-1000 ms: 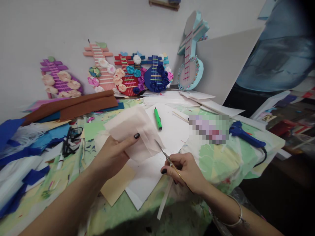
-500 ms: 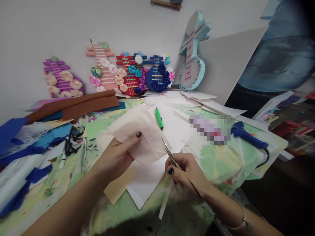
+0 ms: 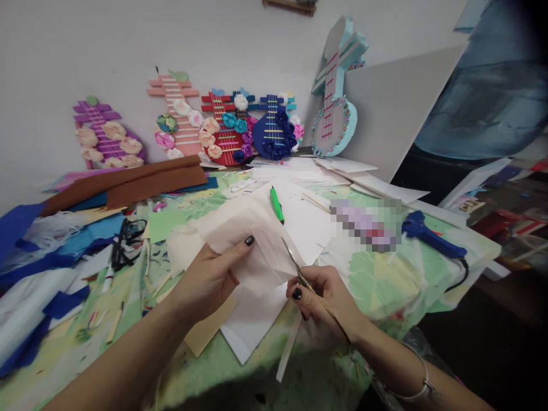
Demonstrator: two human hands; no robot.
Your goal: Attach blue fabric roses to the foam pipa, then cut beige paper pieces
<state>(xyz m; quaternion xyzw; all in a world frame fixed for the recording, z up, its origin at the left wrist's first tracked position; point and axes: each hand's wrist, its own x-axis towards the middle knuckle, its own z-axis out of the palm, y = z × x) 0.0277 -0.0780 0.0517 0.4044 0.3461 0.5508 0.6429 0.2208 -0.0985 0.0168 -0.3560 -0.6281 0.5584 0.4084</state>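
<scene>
My left hand (image 3: 216, 274) pinches a pale pinkish-white sheet of thin crepe-like paper (image 3: 261, 251), thumb on top and fingers underneath. Small scissors (image 3: 305, 279) with gold-coloured handles are gripped in my right hand (image 3: 321, 297), their blades pointing up and to the left. The blades lie at the right edge of the paper; whether they are cutting into it I cannot tell. Under the paper are white sheets (image 3: 248, 334) and a tan piece of card (image 3: 209, 331). Just beyond the paper lies a green cutter (image 3: 276, 204).
A blue glue gun (image 3: 432, 237) lies at the right, beside a blurred-out patch. Black glasses (image 3: 126, 245), blue paper scraps and a brown paper roll (image 3: 128, 182) cover the left. Decorated paper guitars (image 3: 274, 128) stand along the wall. A large water bottle (image 3: 483, 108) stands at far right.
My left hand and the paper have shifted slightly right and down, bringing the paper's edge closer to the scissors. My right hand has barely moved.
</scene>
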